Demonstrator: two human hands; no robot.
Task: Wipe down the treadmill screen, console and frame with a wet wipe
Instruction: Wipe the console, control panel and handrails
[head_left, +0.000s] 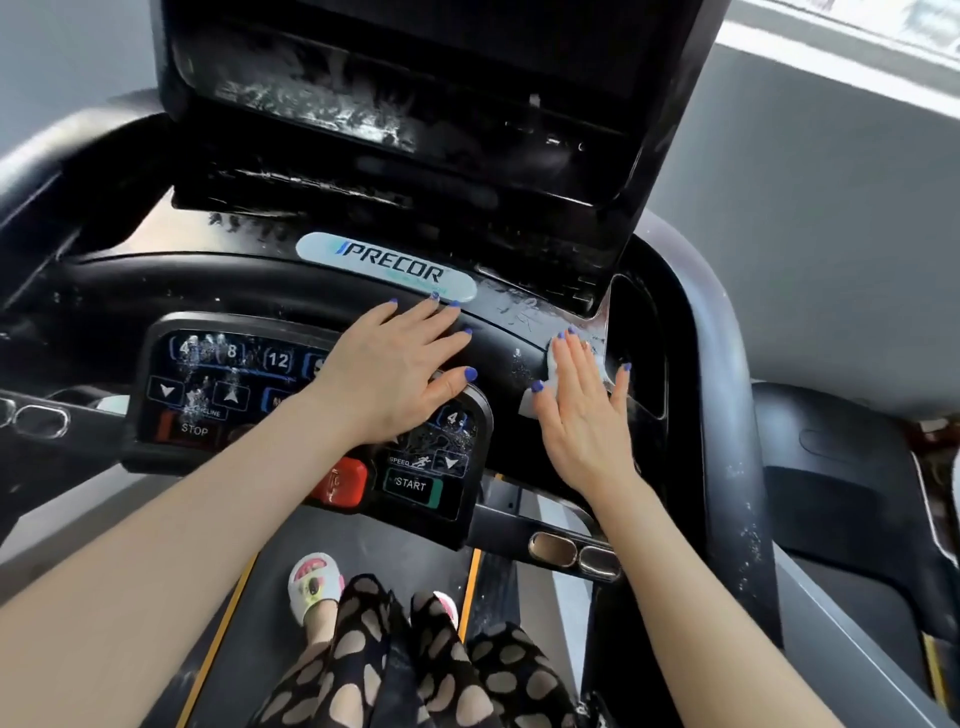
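Your right hand (584, 415) lies flat, fingers straight, pressing the wipe (540, 387) onto the console (519, 332) right of the keypad (234, 384). Your left hand (395, 371) rests flat and released on the keypad's far right corner, holding nothing. Wet streaks show on the screen (415, 78) and console. Risk: the left palm lies over the keys, near START (413, 484); leaning on it could press a button and start the belt (260, 597) under your feet.
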